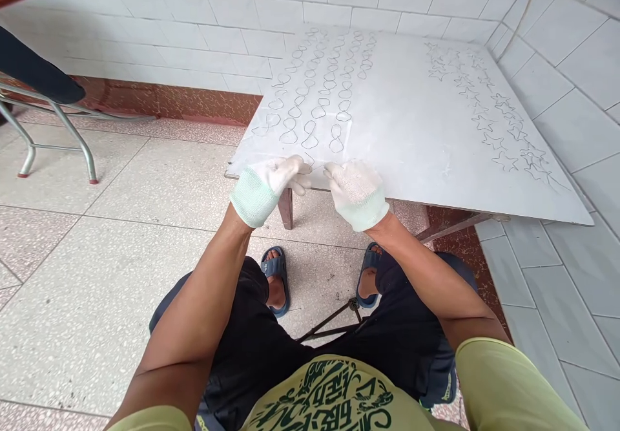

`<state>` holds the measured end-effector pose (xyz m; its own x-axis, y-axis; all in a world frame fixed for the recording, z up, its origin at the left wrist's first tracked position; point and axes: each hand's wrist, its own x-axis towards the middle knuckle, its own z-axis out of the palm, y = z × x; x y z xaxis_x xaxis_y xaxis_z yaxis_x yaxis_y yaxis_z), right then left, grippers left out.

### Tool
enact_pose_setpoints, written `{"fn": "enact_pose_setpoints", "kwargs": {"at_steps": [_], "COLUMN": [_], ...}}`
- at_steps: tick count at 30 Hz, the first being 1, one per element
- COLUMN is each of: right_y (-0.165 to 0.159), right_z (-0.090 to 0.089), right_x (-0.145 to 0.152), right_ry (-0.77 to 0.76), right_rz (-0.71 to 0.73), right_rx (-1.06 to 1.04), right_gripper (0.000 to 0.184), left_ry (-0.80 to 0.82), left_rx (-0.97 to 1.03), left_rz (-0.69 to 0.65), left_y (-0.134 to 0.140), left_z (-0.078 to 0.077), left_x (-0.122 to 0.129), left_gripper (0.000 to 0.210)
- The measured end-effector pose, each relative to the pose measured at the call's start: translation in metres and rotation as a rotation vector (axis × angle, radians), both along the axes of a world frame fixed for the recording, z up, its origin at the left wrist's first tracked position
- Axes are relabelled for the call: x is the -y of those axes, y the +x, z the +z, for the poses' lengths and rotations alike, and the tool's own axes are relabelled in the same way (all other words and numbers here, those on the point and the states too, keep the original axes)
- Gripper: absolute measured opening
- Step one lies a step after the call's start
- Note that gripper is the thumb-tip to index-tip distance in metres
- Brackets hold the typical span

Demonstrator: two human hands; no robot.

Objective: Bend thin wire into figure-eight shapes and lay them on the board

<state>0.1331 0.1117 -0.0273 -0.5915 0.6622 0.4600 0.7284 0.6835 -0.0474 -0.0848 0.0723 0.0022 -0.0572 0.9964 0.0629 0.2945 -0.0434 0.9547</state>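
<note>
My left hand (279, 178), in a white glove with a mint cuff, is at the near edge of the white tabletop (407, 153). Its fingers are closed on a thin bent wire (312, 161). My right hand (356, 187), gloved alike, faces it with fingertips pinched at the wire's other side. Just beyond my hands lie rows of figure-eight wire shapes, such as this wire figure-eight (310, 134) and another wire figure-eight (336, 137). Farther right are several overlapping wire stars (504, 161).
White tiled walls (232, 17) border the table behind and on the right. At the left stands a metal-legged stool (62, 117) beside another person's dark-clad leg (39, 69). A wooden table leg (285, 210) and speckled floor (145, 243) show below, with thin dark metal legs (334, 327) between my feet.
</note>
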Motion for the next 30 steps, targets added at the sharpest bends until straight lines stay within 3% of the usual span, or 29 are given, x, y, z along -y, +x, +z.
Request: {"fn": "enact_pose_setpoints", "kwargs": {"at_steps": [8, 16, 23, 30], "right_y": [-0.002, -0.006, -0.009, -0.003], "right_z": [-0.004, -0.002, 0.01, -0.004], "right_x": [0.002, 0.005, 0.008, -0.006], "right_ry": [0.005, 0.0, -0.049, -0.104], "right_rz": [0.051, 0.033, 0.043, 0.173], "right_rx": [-0.005, 0.038, 0.168, -0.04], "right_gripper": [0.043, 0.037, 0.038, 0.05], "left_ry": [-0.079, -0.047, -0.075, -0.042], "left_rx": [0.064, 0.121, 0.234, 0.199], "left_rz": [0.011, 0.08, 0.001, 0.016], "left_y": [0.011, 0.02, 0.025, 0.011], "left_z": [-0.003, -0.012, -0.011, -0.019], "left_x": [0.001, 0.007, 0.004, -0.003], "left_gripper": [0.03, 0.037, 0.041, 0.037]}}
